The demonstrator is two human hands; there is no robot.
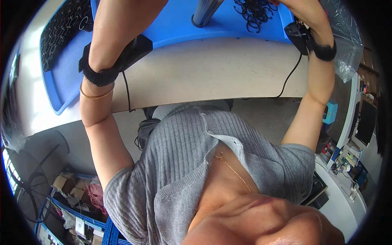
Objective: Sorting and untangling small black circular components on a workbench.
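Note:
My left hand (130, 16) reaches over a blue tray (175, 30), its fingers cut off by the top edge of the view. At the top right, my right hand (306, 12) is next to a loose pile of black, open ring-shaped pieces (255, 14) in the tray. Its fingers are mostly out of view, so I cannot tell what they hold. Between my hands a grey, tube-like object (204, 14) with a dark end stands tilted in the tray. Each wrist wears a black strapped device with a cable.
Left of my left arm, another blue tray (59, 87) holds many similar black pieces (65, 38). Both trays rest on a pale table (220, 71). Clear plastic sheeting (347, 45) hangs at the right. A fan (36, 183) and shelves with boxes stand at lower left.

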